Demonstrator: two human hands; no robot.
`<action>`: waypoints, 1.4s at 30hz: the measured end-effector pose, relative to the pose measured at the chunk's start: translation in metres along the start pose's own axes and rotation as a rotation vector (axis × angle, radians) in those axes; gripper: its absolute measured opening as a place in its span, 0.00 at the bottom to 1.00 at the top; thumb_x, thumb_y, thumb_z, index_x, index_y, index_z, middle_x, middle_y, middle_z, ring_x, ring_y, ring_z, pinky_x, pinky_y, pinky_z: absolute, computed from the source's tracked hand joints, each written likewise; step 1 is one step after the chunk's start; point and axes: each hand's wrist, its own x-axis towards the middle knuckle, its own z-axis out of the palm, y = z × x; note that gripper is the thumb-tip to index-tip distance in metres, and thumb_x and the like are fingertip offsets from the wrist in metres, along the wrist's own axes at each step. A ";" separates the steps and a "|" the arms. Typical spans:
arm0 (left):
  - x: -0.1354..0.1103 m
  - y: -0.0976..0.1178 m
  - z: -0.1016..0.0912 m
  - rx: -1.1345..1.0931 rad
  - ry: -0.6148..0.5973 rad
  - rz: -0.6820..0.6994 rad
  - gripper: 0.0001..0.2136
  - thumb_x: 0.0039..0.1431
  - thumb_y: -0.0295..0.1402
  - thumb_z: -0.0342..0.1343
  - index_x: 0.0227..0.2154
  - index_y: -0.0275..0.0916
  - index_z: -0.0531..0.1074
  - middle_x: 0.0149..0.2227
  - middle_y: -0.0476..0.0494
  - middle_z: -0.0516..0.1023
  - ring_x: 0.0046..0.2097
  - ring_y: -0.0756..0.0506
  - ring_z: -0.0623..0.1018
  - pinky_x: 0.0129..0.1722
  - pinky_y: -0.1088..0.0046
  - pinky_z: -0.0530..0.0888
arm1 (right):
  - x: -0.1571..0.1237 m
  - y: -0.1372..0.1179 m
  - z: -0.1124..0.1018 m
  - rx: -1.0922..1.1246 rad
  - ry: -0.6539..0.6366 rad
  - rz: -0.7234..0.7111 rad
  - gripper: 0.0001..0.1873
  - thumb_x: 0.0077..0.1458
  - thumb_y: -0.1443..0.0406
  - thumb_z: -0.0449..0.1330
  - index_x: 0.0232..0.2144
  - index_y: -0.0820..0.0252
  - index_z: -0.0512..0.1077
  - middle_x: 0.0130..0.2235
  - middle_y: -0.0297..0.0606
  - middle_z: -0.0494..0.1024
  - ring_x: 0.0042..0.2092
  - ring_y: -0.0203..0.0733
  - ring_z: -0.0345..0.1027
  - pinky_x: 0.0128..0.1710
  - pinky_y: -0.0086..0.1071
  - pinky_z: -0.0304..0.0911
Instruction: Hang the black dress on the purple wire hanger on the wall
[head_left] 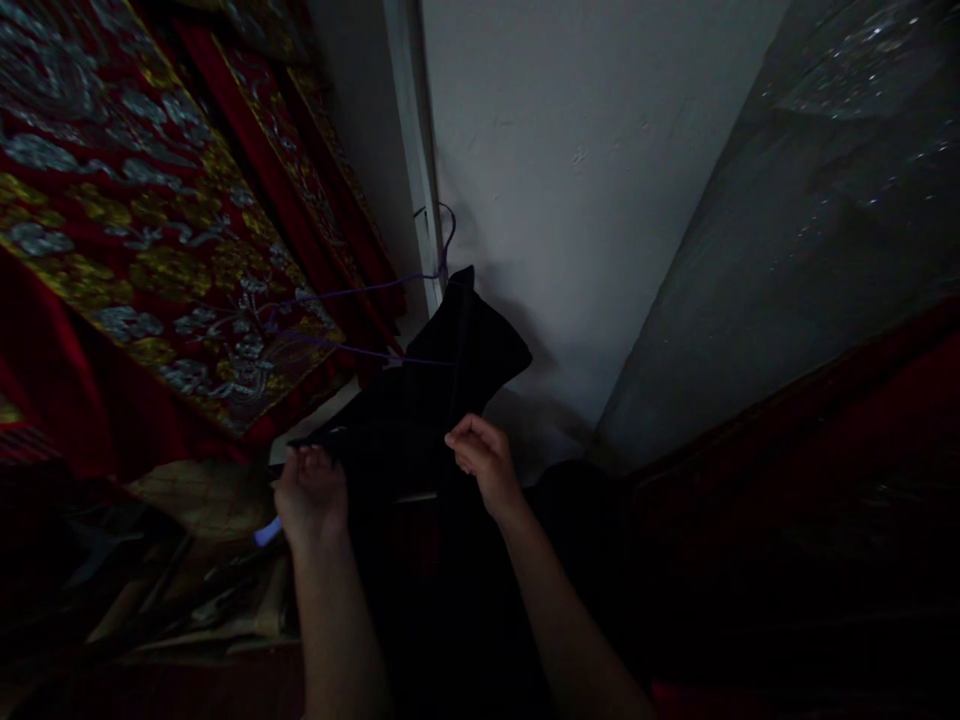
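Note:
A black cloth garment (480,345) lies spread in front of me, its upper part against the white wall; the dim light hides its exact kind. My left hand (311,495) is closed on one edge of it at the left. Further right, my right hand (484,458) pinches the cloth between thumb and fingers. A thin purple wire hanger (375,287) lies just beyond my hands, its hook pointing up by the wall. Its lower wire crosses the black cloth, and neither hand touches it.
Red cloths with gold and silver embroidery (172,240) hang at the left. A white wall (592,170) with a vertical strip (414,110) stands ahead. Shiny clear plastic sheeting (795,220) covers the right side, above red cloth (900,390). Dim clutter (217,600) lies lower left.

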 end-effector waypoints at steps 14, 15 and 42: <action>-0.082 -0.017 0.065 -0.097 -0.308 -0.277 0.10 0.53 0.40 0.65 0.33 0.41 0.76 0.37 0.46 0.78 0.42 0.46 0.77 0.43 0.70 0.74 | -0.019 0.021 -0.046 -0.318 0.026 0.087 0.11 0.45 0.59 0.65 0.31 0.59 0.73 0.25 0.30 0.72 0.27 0.35 0.63 0.27 0.29 0.57; -0.086 -0.018 0.067 -0.090 -0.332 -0.278 0.10 0.53 0.41 0.66 0.33 0.41 0.76 0.36 0.46 0.77 0.41 0.46 0.77 0.43 0.72 0.74 | -0.022 0.019 -0.044 -0.394 -0.004 0.038 0.14 0.44 0.62 0.67 0.36 0.59 0.74 0.32 0.34 0.76 0.33 0.39 0.68 0.34 0.31 0.62; -0.082 0.004 0.022 1.091 -1.543 0.012 0.16 0.61 0.38 0.61 0.51 0.42 0.76 0.52 0.39 0.80 0.53 0.38 0.78 0.55 0.61 0.74 | 0.034 -0.157 -0.043 -0.725 -0.895 -0.009 0.09 0.48 0.67 0.53 0.19 0.60 0.68 0.19 0.27 0.63 0.21 0.30 0.54 0.20 0.24 0.49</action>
